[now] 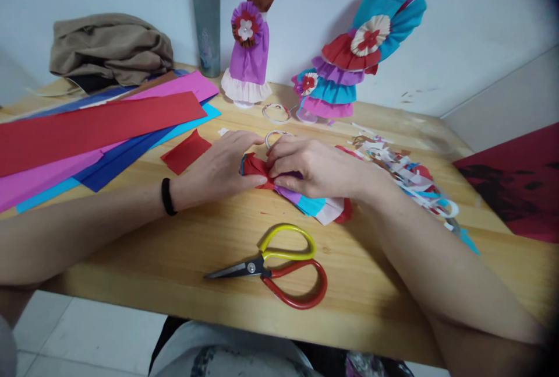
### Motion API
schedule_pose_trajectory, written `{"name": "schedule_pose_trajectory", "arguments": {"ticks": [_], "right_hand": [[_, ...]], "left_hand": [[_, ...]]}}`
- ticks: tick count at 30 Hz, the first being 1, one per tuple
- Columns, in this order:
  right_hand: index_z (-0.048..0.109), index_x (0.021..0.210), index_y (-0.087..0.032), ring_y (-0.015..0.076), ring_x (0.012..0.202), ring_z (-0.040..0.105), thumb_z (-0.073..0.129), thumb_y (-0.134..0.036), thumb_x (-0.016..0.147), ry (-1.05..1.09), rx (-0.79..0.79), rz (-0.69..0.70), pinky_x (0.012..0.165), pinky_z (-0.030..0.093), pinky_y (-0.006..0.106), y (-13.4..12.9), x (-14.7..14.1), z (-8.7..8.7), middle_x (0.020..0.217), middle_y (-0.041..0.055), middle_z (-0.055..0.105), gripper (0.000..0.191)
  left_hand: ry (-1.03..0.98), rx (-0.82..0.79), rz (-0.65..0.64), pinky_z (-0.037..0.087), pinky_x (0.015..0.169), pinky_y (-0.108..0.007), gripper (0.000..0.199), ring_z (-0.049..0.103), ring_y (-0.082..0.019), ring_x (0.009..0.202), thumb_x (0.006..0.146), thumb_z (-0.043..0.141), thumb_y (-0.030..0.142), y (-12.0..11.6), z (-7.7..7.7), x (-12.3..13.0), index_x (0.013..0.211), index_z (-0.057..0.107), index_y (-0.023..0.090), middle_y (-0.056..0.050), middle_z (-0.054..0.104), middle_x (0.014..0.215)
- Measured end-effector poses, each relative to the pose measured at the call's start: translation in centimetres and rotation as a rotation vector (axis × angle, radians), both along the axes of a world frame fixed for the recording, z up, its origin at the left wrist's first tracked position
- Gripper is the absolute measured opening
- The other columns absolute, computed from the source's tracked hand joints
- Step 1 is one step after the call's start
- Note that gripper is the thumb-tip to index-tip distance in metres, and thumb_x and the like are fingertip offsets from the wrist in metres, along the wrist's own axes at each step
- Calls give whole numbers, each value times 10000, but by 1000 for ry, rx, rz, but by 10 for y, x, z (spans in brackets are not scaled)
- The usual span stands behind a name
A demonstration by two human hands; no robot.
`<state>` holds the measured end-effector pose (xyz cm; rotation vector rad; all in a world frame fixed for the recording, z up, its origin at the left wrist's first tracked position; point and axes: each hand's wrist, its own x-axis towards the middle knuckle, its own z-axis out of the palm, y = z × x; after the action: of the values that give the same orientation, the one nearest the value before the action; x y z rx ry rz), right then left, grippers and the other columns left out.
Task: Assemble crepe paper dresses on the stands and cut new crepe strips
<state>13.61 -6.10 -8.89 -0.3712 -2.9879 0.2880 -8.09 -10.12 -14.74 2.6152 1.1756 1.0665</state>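
At far left, a long red paper strip (105,126) over pink and blue ones, with a crumpled taupe cloth (109,48) behind; then a black wristband (166,196) on the left arm and, just past it, a small red paper piece (187,151) on the wooden table (152,260); farther back, by the wall, a grey flask (207,21); next, the left hand (225,164), curled around the left end of a layered paper bundle (308,204), with the thumb along the near side and the forefinger arched behind; impossible to tell how firm a hold; nearer the body, yellow-and-red scissors (264,266), apart from both hands; behind, a purple paper dress shape (250,62) beside a white ring (276,112).

From the left hand's hold, off to the right and slightly toward the body, the bundle's long axis, passing beneath the right hand (310,167); left hand nearer the plain end, right hand over the middle, pinching the gathered red paper with thumb and fingertips; in looks, crumpled and soft, red and puckered at the left, then banded purple, bright blue and pale pink, with red again at the flared right end; beyond, a tall tiered paper shape (369,27) leaning right, and a heap of paper scraps (406,170).
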Motion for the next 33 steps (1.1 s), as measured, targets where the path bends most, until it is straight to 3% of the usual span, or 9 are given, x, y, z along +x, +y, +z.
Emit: {"name": "schedule_pose_trajectory", "arguments": {"ticks": [4, 8, 13, 19, 22, 28, 33], "right_hand": [[693, 774, -206, 229, 957, 620, 548, -146, 901, -8, -1, -14, 896, 483, 383, -1, -1, 0, 940, 86, 715, 203], [686, 767, -213, 235, 952, 615, 522, -138, 905, -9, -12, -20, 886, 477, 387, -1, -2, 0, 916, 91, 718, 227], [667, 785, -238, 228, 898, 620, 517, -186, 921, -3, 5, -77, 846, 472, 367, -2, -3, 0, 870, 79, 705, 210], [675, 978, -139, 278, 888, 604, 602, -329, 896, -51, 204, -240, 776, 466, 402, -11, -12, -3, 944, 134, 682, 219], [671, 1057, -121, 299, 936, 603, 612, -260, 859, -75, 284, -272, 789, 463, 408, -16, -16, -7, 958, 134, 690, 249], [692, 999, -165, 291, 892, 622, 467, -181, 917, -98, 335, -261, 774, 457, 419, -17, -16, -6, 928, 136, 708, 240], [691, 971, -215, 298, 896, 612, 466, -165, 919, -65, 363, -236, 785, 454, 450, -14, -11, -2, 934, 121, 706, 237]], "left_hand": [[-85, 29, 8, 524, 872, -373, 213, 662, -211, 956, 775, 688, 177, 6, -9, -1, 967, 596, 179, -58, 696, 1004], [-139, 37, -7, 529, 852, -347, 64, 669, -195, 924, 783, 676, 149, 6, -12, 0, 835, 648, 174, -41, 711, 973], [-112, 12, 1, 532, 902, -368, 54, 678, -199, 977, 795, 699, 155, 2, -10, 0, 841, 697, 183, -61, 728, 1053], [-116, -8, 10, 534, 910, -368, 31, 680, -191, 990, 821, 694, 201, 3, -11, 1, 845, 707, 186, -75, 730, 1071], [-119, -7, 3, 533, 907, -374, 24, 683, -195, 977, 819, 687, 191, 3, -10, 1, 838, 700, 187, -68, 737, 1047], [-98, -32, -8, 535, 898, -380, 28, 681, -203, 966, 808, 676, 170, 2, -7, 1, 822, 668, 193, -56, 735, 1014], [-123, -19, -5, 536, 899, -381, 75, 679, -207, 975, 815, 674, 184, 2, -11, 0, 882, 640, 184, -66, 729, 1018]]}}
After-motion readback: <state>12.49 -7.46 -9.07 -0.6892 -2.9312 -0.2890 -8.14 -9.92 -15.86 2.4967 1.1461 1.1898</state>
